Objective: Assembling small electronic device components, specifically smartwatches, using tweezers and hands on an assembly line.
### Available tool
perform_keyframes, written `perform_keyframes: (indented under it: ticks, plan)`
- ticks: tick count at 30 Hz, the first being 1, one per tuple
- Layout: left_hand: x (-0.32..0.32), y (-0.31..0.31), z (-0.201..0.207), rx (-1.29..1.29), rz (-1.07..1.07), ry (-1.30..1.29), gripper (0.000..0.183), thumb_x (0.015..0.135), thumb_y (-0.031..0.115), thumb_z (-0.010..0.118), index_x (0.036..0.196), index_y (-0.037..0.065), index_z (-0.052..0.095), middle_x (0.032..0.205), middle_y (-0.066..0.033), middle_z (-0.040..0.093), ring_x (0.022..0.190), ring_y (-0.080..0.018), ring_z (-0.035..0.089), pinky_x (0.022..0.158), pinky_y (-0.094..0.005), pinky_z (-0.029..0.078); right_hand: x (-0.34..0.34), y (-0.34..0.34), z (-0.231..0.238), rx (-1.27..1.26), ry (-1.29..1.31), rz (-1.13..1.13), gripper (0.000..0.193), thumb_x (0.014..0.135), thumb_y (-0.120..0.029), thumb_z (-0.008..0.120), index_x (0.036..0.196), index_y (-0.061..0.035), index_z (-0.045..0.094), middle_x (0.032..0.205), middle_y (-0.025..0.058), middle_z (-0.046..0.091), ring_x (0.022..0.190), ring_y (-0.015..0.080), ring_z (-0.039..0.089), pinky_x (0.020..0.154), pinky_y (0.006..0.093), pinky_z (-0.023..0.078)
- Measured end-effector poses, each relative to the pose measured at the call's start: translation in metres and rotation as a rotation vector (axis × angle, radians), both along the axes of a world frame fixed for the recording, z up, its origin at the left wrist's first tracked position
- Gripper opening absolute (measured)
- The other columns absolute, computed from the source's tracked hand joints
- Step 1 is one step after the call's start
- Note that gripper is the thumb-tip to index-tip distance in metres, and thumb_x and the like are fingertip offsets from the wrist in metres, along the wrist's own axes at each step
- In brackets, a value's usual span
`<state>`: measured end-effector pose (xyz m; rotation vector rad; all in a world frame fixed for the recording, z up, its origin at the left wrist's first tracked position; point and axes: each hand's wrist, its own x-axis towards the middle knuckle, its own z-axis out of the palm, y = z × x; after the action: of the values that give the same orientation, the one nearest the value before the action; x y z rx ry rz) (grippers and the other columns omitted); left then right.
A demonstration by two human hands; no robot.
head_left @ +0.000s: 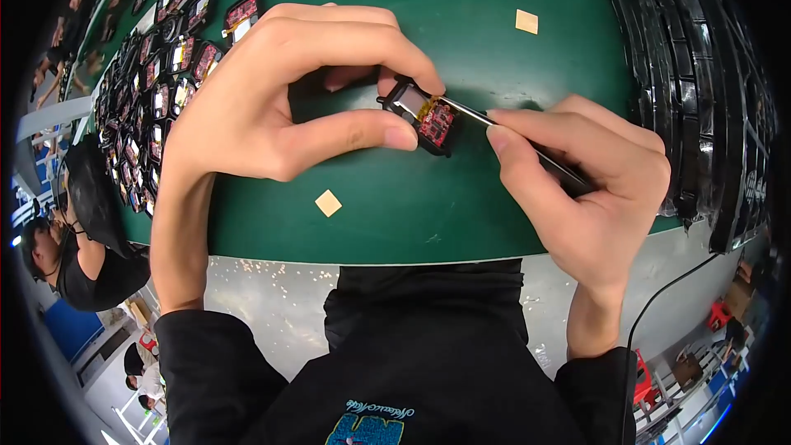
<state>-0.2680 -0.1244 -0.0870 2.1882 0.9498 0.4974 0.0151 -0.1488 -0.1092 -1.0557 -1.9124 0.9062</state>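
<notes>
Between the thumb and fingers of my left hand [280, 86] is a small open watch-like device [424, 118] in a black case. Its inside shows a red circuit board, a silvery block that looks like a battery, and a bit of yellow-orange tape or ribbon. My right hand [589, 165] is closed in a pinch on a pair of dark tweezers [519, 142]. The thin metal tip of the tweezers touches or nearly touches the device's upper edge, beside the yellow-orange part. Both hands are just above the green table.
Many similar open devices [161, 99] lie crowded along the table's left side. Stacked black trays [688, 91] line the right side. Two small pale square pieces [526, 22] lie on the green table [494, 222]. A black cable [659, 292] hangs at the lower right. Other people sit at far left.
</notes>
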Motion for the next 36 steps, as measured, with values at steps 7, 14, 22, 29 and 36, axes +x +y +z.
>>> perform_keyframes:
  ticks: [7,14,22,29,36]
  plan:
    - [0.001,0.000,-0.002,0.014,-0.007,-0.054,0.044,0.080,0.022,0.093,0.117,0.002,0.081,0.096,-0.0066,0.075,0.077,-0.0169,0.059,0.066,-0.0306,0.043,0.001,-0.001,-0.002,0.012,0.000,0.021,0.015,0.083,0.010,0.082,0.097,0.0040,0.085,0.068,0.0028,0.067,0.058,0.0065,0.056,0.054,0.0235,0.037]
    - [0.003,-0.001,-0.001,0.022,0.045,-0.033,0.054,0.069,0.011,0.095,0.120,0.005,0.079,0.089,-0.0026,0.069,0.071,-0.0145,0.052,0.069,-0.0310,0.041,-0.001,-0.001,-0.002,0.012,0.099,-0.110,0.013,0.086,0.006,0.084,0.099,0.0037,0.085,0.068,0.0021,0.065,0.058,0.0046,0.053,0.053,0.0234,0.035]
    - [0.017,-0.005,0.006,0.268,0.039,0.097,0.053,0.071,0.024,0.101,0.117,0.005,0.082,0.089,-0.0043,0.071,0.074,-0.0203,0.060,0.069,-0.0353,0.046,0.003,-0.001,0.004,0.061,0.193,-0.141,0.011,0.088,0.001,0.083,0.099,0.0012,0.084,0.069,0.0053,0.066,0.051,0.0098,0.056,0.048,0.0288,0.040]
    - [0.009,0.024,0.046,0.305,0.295,-0.031,0.045,0.071,0.022,0.100,0.109,0.004,0.083,0.083,-0.0034,0.071,0.064,-0.0107,0.059,0.059,-0.0276,0.045,0.002,-0.006,-0.006,0.064,0.305,-0.121,0.011,0.091,0.000,0.083,0.101,0.0039,0.084,0.071,0.0065,0.070,0.054,0.0096,0.061,0.049,0.0277,0.044]
    - [0.139,0.161,0.111,0.315,0.168,-0.193,0.041,0.088,0.036,0.092,0.111,0.003,0.083,0.095,-0.0016,0.077,0.080,-0.0076,0.063,0.065,-0.0260,0.045,0.006,-0.004,0.000,0.011,0.286,-0.112,0.013,0.093,-0.005,0.079,0.102,0.0036,0.083,0.077,0.0124,0.071,0.059,0.0245,0.068,0.054,0.0361,0.053]
